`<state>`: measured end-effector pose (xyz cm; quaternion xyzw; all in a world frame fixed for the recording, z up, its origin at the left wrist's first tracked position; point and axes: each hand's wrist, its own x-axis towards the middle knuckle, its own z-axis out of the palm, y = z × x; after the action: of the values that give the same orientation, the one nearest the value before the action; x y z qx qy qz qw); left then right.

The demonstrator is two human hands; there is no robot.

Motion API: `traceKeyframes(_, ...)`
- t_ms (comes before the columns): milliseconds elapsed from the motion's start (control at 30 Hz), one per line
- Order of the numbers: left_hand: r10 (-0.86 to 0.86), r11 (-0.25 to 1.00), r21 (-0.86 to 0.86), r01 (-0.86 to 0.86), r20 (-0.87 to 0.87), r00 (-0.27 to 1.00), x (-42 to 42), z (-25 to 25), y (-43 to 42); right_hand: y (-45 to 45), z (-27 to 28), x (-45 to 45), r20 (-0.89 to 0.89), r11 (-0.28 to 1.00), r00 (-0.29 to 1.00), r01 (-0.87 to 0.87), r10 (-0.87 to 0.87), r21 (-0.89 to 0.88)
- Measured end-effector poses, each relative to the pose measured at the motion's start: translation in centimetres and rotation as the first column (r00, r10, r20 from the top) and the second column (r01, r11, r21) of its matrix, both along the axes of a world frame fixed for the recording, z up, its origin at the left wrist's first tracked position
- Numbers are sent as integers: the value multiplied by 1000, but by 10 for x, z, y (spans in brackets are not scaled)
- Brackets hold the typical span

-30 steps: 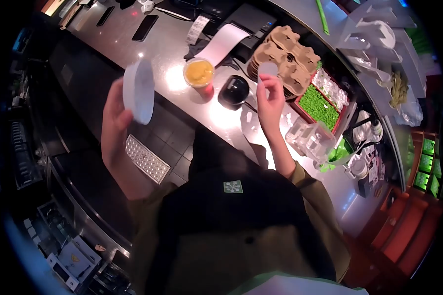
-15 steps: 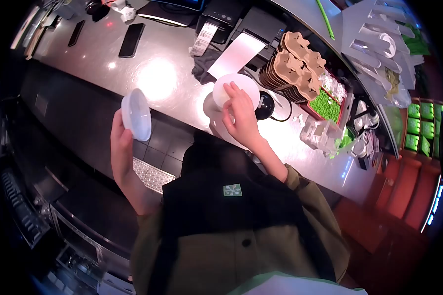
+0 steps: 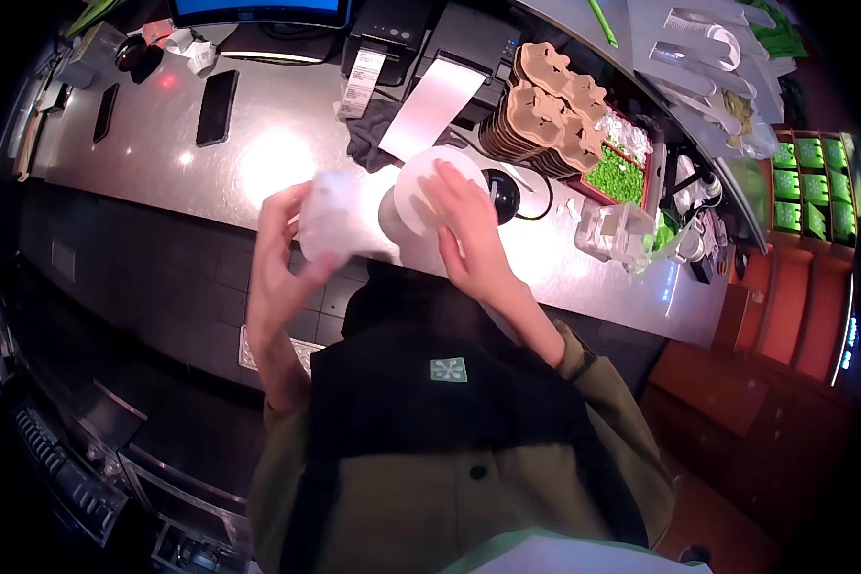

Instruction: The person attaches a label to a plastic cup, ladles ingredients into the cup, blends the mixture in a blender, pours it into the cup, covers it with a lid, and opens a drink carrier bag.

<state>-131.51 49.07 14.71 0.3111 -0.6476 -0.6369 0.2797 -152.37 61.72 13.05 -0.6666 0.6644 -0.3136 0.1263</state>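
In my left hand (image 3: 282, 244) is a translucent white plastic bowl (image 3: 333, 215), held by its side and smeared by motion, above the counter's front edge. My right hand (image 3: 474, 244) lies with fingers stretched over a round white disc-shaped top (image 3: 413, 196), touching it. Whether that is a lid or the top of a stack is hard to make out, since the hand covers part of it. Just right of the disc sits a small black round object (image 3: 504, 196).
A steel counter (image 3: 177, 182) runs across. On it are two phones (image 3: 217, 107), printers (image 3: 464, 57) with paper hanging out, stacked cardboard cup carriers (image 3: 536, 120), a red-edged box of green pieces (image 3: 614, 177) and a clear plastic holder (image 3: 610, 234). A monitor (image 3: 258, 11) stands behind.
My left hand has brought the bowl right and toward the disc, turning it. My right hand stays on the disc, its fingers lying flatter. The whole view has shifted slightly.
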Motion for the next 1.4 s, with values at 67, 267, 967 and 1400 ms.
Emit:
traceKeyframes(67, -75, 869, -471, 153, 180, 981, -10, 11, 8, 10, 29, -1, 356, 992, 934, 31, 13, -119)
traceKeyframes(267, -340, 839, -391, 378, 165, 926, -41, 26, 28, 24, 50, -10, 450, 959, 891, -175, 57, 224)
traceKeyframes(967, 77, 908, 416, -46, -58, 995, -76, -111, 22, -28, -17, -35, -84, 978, 996, 47, -31, 204)
traceKeyframes(1400, 53, 962, 274, -1, -181, 982, -79, -116, 20, -35, -21, -39, -64, 988, 998, -10, 20, 157)
